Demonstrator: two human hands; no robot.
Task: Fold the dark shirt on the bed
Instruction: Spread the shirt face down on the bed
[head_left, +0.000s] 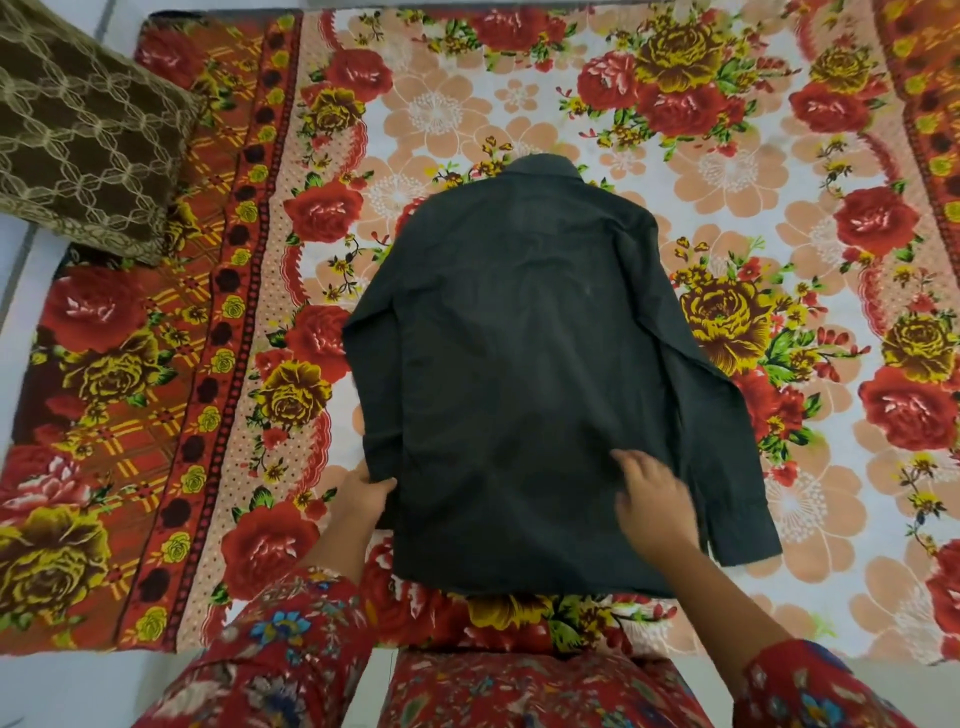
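- Dark shirt (519, 364): lies spread flat in the middle of the frame on the bed (779, 130). It appears to be back side up, with no buttons or placket showing. The collar (545, 169) points to the top of the frame and the hem (519, 584) lies nearest the person.
- Long sleeve (717, 441): runs down the right edge of the shirt body and lies unfolded on the sheet. Its cuff (748, 545) sits at lower right, just outside the body.
- Other sleeve: not seen lying out at the left edge. It may be tucked under or folded in; the picture does not settle which.
- Left hand (363, 493): at the shirt's lower left edge, thumb over the fabric and fingers beneath, pinching that edge.
- Right hand (652, 501): rests on the lower right of the shirt body with its fingers loosely extended, pressing the cloth and grasping nothing.
- Pillow (88, 135): brown and patterned, at upper left, well apart from the shirt.
- Progress, as judged: early. The garment is laid out and smoothed, and no fold across the body is visible.
- Remaining, as judged: bring the sides and the exposed sleeve inward, then fold the length from hem toward collar.
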